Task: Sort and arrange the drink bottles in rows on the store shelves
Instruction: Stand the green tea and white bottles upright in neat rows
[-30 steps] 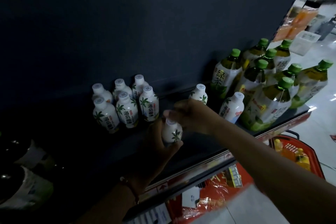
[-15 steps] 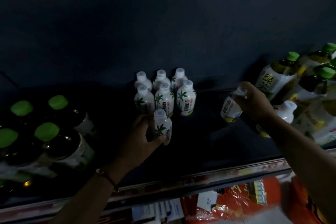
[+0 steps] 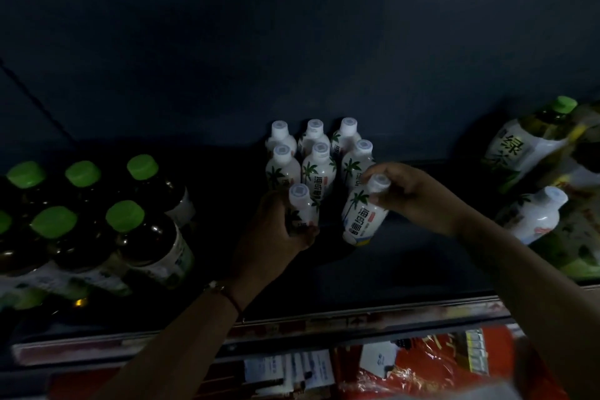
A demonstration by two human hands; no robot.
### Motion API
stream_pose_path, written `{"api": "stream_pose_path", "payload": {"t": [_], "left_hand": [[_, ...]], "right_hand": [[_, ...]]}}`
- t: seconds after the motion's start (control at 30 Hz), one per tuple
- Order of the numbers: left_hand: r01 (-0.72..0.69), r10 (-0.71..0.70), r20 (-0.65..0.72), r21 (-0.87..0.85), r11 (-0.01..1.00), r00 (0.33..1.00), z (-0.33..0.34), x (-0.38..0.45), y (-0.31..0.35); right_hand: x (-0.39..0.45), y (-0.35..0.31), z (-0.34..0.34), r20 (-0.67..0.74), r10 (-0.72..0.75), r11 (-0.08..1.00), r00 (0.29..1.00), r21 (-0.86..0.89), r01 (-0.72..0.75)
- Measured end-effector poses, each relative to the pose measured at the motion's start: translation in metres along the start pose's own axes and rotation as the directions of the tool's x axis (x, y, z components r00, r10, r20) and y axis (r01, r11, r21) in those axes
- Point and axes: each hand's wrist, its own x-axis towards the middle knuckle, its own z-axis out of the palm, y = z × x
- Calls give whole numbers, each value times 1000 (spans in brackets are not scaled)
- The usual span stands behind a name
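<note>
Toward the back edge of the shelf (image 3: 406, 269), near its middle, I see six white coconut-drink bottles (image 3: 319, 156) standing in two rows of three, and I am now starting a third row in front of them. What has changed in the last second: my right hand (image 3: 412, 195) had gone off to the right end of the shelf to pick a loose bottle from beside the big green-capped tea bottles (image 3: 532, 143), and it has now carried it back. That right bottle (image 3: 363, 217) is tilted, its cap leaning right, its base close to the shelf just in front of the rightmost bottle of the second row; the grip is pinched round its neck and cap. My left hand (image 3: 276, 230) has shifted little; its grip is wrapped round the body of the left bottle (image 3: 302, 204), which stands upright in front of the leftmost bottle of the second row. I judge that this leaves a gap between the two for a middle bottle, and one more white bottle (image 3: 535, 211) is still lying among the tea bottles at the right end. At the left end stand dark bottles with green caps (image 3: 130, 224), well apart from my work. The right bottle still needs setting upright and squaring with its row before I let go.
</note>
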Motion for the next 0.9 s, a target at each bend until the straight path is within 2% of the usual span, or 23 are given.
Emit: {"api": "stream_pose_path", "payload": {"t": [0.17,0.3,0.43,0.63,0.9], "left_hand": [[7,-4,54,-59,998,999,-13,-3,-8],[-20,23,-38,85,996,999,-13,-5,-8],[-24,31,-57,122,992,998,-14,-3,-9],[2,7,-56,151,988,998,-16,-4,-14],[25,-25,-17,38,999,1000,-17,-3,-10]], "right_hand": [[11,-9,17,71,-34,995,997,-90,41],[17,-16,38,85,-56,995,995,-72,63],[23,-25,50,87,-69,997,994,-26,71],[17,-25,60,-32,-91,990,995,-110,87],[13,-21,70,-124,-38,999,992,-23,35]]}}
